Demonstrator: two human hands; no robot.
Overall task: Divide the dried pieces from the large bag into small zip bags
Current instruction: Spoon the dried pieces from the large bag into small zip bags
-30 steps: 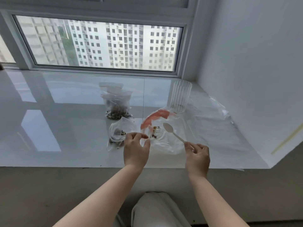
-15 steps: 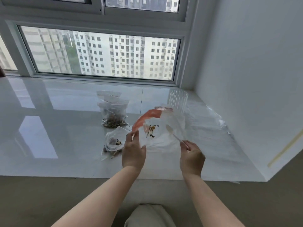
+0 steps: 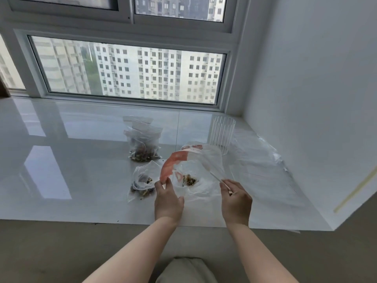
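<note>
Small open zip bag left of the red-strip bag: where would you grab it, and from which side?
Pinch the raised upper rim of the small clear zip bag, coming from above and the near left. Its mouth stands open and crumpled upward while the dried pieces weigh down its bottom on the glossy white sill, so the empty film above is probably the easiest part to pinch.

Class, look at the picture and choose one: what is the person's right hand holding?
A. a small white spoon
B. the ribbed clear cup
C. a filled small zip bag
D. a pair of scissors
A: the right hand pinches the handle of a small white spoon whose bowl reaches into the large bag.
</note>
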